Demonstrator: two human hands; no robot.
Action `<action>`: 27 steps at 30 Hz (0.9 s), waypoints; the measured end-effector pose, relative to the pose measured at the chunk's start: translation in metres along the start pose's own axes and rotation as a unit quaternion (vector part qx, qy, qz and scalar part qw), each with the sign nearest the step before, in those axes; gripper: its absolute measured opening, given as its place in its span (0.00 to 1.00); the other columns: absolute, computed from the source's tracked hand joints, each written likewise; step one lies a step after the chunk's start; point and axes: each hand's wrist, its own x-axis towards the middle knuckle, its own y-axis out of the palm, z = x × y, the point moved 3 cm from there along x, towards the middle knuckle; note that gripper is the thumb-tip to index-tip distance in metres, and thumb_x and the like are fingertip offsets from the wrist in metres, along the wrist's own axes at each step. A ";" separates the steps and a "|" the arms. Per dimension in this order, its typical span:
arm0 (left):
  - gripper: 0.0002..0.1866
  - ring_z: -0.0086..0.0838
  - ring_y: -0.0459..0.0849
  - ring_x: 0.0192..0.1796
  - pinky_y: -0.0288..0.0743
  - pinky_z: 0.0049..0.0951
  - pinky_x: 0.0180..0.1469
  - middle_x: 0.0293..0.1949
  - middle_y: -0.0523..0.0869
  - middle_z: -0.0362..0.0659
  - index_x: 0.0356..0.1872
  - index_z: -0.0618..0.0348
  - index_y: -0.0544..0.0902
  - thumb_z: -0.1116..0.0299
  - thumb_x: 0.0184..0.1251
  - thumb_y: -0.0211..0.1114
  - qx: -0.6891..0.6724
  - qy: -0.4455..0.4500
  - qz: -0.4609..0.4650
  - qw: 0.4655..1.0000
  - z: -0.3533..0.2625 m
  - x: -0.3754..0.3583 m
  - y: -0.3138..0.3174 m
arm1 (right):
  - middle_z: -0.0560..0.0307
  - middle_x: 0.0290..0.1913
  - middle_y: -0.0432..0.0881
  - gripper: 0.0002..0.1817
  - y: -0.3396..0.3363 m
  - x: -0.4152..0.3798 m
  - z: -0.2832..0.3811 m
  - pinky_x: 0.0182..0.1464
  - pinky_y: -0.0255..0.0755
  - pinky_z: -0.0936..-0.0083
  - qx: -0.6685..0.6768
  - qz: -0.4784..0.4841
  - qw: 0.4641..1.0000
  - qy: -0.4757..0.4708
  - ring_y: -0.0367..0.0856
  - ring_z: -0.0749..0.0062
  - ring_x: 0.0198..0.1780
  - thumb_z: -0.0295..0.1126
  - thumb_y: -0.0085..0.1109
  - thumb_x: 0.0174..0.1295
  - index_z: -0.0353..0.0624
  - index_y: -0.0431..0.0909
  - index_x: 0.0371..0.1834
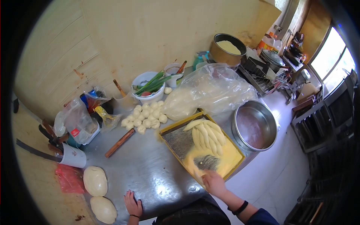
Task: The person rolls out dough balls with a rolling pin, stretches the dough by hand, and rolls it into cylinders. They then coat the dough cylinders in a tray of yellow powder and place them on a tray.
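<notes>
My left hand [133,204] lies flat on the metal table [153,165], its fingers spread and nothing in them. Over the near edge of the shallow tray [176,157], my right hand [213,182] has its fingers closed; a small pale thing at the fingertips is too blurred to name. Yellow powder [228,157] covers part of the tray, with dark bare patches. Several long dough strips [206,137] lie side by side at its far end. Two large dough rounds [95,181] sit left of my left hand.
Small dough balls [144,116] and a wooden rolling pin [120,143] lie behind the tray. A big plastic bag of dough [213,88] and a steel pot [255,125] stand beyond it. Knives stand in a white container [73,155]. Green onions [153,83] lie on a bucket.
</notes>
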 end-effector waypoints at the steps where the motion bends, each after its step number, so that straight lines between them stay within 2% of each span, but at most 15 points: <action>1: 0.31 0.57 0.64 0.72 0.48 0.60 0.76 0.69 0.69 0.60 0.65 0.66 0.69 0.59 0.63 0.56 0.012 -0.002 0.001 1.000 0.000 -0.001 0.001 | 0.46 0.51 0.82 0.17 0.007 -0.001 -0.026 0.54 0.76 0.57 -0.072 0.003 0.996 0.051 0.81 0.49 0.52 0.34 0.60 0.63 0.44 0.77 0.54; 2: 0.30 0.57 0.64 0.72 0.48 0.60 0.76 0.69 0.69 0.60 0.65 0.66 0.69 0.59 0.63 0.56 0.026 -0.004 0.000 1.000 -0.001 0.000 0.001 | 0.46 0.56 0.81 0.17 0.003 0.008 -0.041 0.55 0.75 0.58 -0.142 0.006 0.985 0.101 0.80 0.50 0.56 0.32 0.59 0.62 0.43 0.77 0.54; 3: 0.30 0.57 0.64 0.72 0.48 0.60 0.76 0.69 0.69 0.60 0.65 0.66 0.69 0.59 0.63 0.56 0.030 -0.005 0.000 1.000 -0.002 0.001 0.001 | 0.46 0.56 0.81 0.17 0.000 0.018 -0.053 0.55 0.75 0.58 -0.138 0.006 0.985 0.101 0.80 0.50 0.56 0.32 0.59 0.62 0.43 0.77 0.54; 6: 0.31 0.57 0.65 0.71 0.49 0.57 0.76 0.69 0.69 0.61 0.64 0.68 0.70 0.64 0.59 0.58 0.051 0.002 0.002 0.999 -0.007 0.003 -0.001 | 0.48 0.48 0.81 0.19 -0.011 0.037 -0.077 0.50 0.75 0.60 -0.104 -0.053 0.981 0.154 0.80 0.53 0.50 0.35 0.61 0.59 0.43 0.76 0.53; 8: 0.30 0.57 0.64 0.72 0.49 0.60 0.76 0.69 0.68 0.59 0.65 0.66 0.69 0.60 0.63 0.56 0.060 -0.009 0.003 0.998 -0.009 0.003 -0.001 | 0.52 0.46 0.80 0.19 -0.005 0.039 -0.074 0.49 0.75 0.62 -0.021 0.032 0.987 0.159 0.80 0.56 0.49 0.34 0.60 0.59 0.44 0.76 0.54; 9: 0.30 0.57 0.64 0.72 0.49 0.60 0.76 0.69 0.68 0.59 0.65 0.66 0.69 0.60 0.63 0.56 0.061 -0.007 0.006 0.998 -0.009 0.003 -0.002 | 0.52 0.46 0.80 0.19 0.002 0.035 -0.075 0.49 0.75 0.62 -0.020 0.033 0.986 0.162 0.80 0.56 0.49 0.34 0.60 0.59 0.44 0.76 0.54; 11: 0.30 0.57 0.64 0.72 0.49 0.59 0.76 0.69 0.68 0.59 0.65 0.66 0.69 0.61 0.62 0.56 0.052 -0.014 0.006 0.999 -0.008 0.004 0.000 | 0.53 0.43 0.80 0.20 0.026 0.022 -0.070 0.49 0.75 0.62 -0.088 0.067 0.993 0.045 0.81 0.56 0.47 0.36 0.60 0.59 0.44 0.75 0.55; 12: 0.30 0.57 0.64 0.72 0.49 0.59 0.76 0.69 0.68 0.59 0.65 0.66 0.69 0.61 0.62 0.56 0.052 -0.014 0.005 0.999 -0.008 0.004 0.001 | 0.53 0.43 0.80 0.20 0.031 0.014 -0.067 0.49 0.75 0.62 -0.088 0.066 0.993 0.044 0.81 0.56 0.47 0.36 0.60 0.59 0.44 0.75 0.55; 14: 0.31 0.56 0.63 0.73 0.49 0.58 0.76 0.69 0.68 0.59 0.65 0.66 0.69 0.62 0.60 0.57 0.073 -0.021 0.007 0.997 -0.008 0.003 0.001 | 0.54 0.41 0.79 0.21 0.039 -0.002 -0.053 0.48 0.75 0.61 0.003 0.138 0.989 -0.049 0.81 0.56 0.46 0.37 0.61 0.59 0.45 0.75 0.55; 15: 0.31 0.56 0.63 0.73 0.49 0.58 0.76 0.69 0.68 0.59 0.65 0.66 0.69 0.62 0.60 0.57 0.072 -0.023 0.007 0.997 -0.008 0.003 0.000 | 0.54 0.41 0.79 0.22 0.027 0.001 -0.049 0.48 0.74 0.60 -0.012 0.149 0.987 -0.067 0.80 0.57 0.45 0.39 0.62 0.57 0.46 0.75 0.55; 16: 0.31 0.56 0.63 0.73 0.49 0.58 0.76 0.69 0.68 0.59 0.65 0.66 0.69 0.63 0.60 0.57 0.077 -0.021 0.007 0.997 -0.009 0.003 0.001 | 0.54 0.41 0.79 0.22 0.021 0.008 -0.056 0.48 0.74 0.60 -0.013 0.150 0.986 -0.070 0.80 0.57 0.45 0.39 0.62 0.57 0.46 0.75 0.55; 18: 0.31 0.56 0.63 0.72 0.49 0.58 0.76 0.69 0.68 0.59 0.65 0.66 0.69 0.64 0.59 0.58 0.083 -0.027 0.003 0.996 -0.009 0.001 0.002 | 0.53 0.44 0.79 0.22 0.006 0.026 -0.080 0.49 0.74 0.60 -0.110 0.075 0.991 0.013 0.79 0.55 0.46 0.39 0.66 0.55 0.45 0.77 0.53; 22: 0.32 0.55 0.65 0.71 0.51 0.57 0.76 0.68 0.69 0.58 0.63 0.65 0.70 0.65 0.56 0.61 0.094 -0.033 0.004 0.995 -0.015 0.003 -0.002 | 0.52 0.43 0.79 0.23 -0.003 0.049 -0.092 0.50 0.74 0.60 -0.092 0.014 0.995 0.034 0.79 0.55 0.46 0.39 0.67 0.55 0.43 0.78 0.52; 25: 0.30 0.55 0.67 0.70 0.53 0.56 0.74 0.67 0.71 0.57 0.61 0.64 0.72 0.65 0.55 0.63 0.086 -0.037 -0.011 0.996 -0.016 0.007 -0.002 | 0.52 0.44 0.79 0.22 0.009 0.045 -0.072 0.50 0.74 0.59 -0.065 0.074 0.994 -0.039 0.79 0.54 0.47 0.39 0.67 0.55 0.43 0.79 0.52; 27: 0.28 0.55 0.68 0.68 0.55 0.56 0.73 0.65 0.72 0.57 0.60 0.63 0.73 0.64 0.56 0.64 0.069 -0.044 -0.028 0.996 -0.021 0.017 -0.009 | 0.49 0.43 0.81 0.21 0.023 0.037 -0.079 0.49 0.76 0.59 0.034 0.188 0.981 -0.044 0.81 0.51 0.46 0.37 0.68 0.56 0.43 0.79 0.52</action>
